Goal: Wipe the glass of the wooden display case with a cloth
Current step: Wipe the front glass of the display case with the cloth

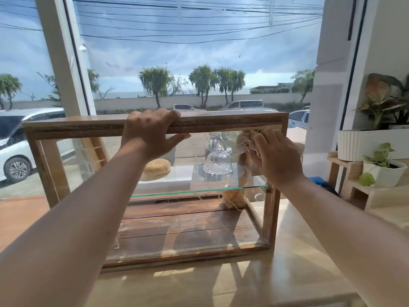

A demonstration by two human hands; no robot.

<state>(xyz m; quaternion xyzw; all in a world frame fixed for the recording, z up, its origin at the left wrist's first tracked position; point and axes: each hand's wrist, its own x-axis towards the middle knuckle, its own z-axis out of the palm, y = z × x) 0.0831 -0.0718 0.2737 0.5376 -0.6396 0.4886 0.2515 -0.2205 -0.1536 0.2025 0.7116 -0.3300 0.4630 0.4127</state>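
A wooden display case with glass sides stands on a pale counter in front of a big window. My left hand grips the case's top front rail, fingers over the top and thumb along the glass. My right hand presses a bunched beige cloth against the front glass near its upper right corner. Inside, on a glass shelf, lie a sesame bun and a clear glass dome.
Potted plants and a white ribbed planter stand on wooden steps at the right. The pale counter stretches in front of the case. A white window frame rises behind the case's left end.
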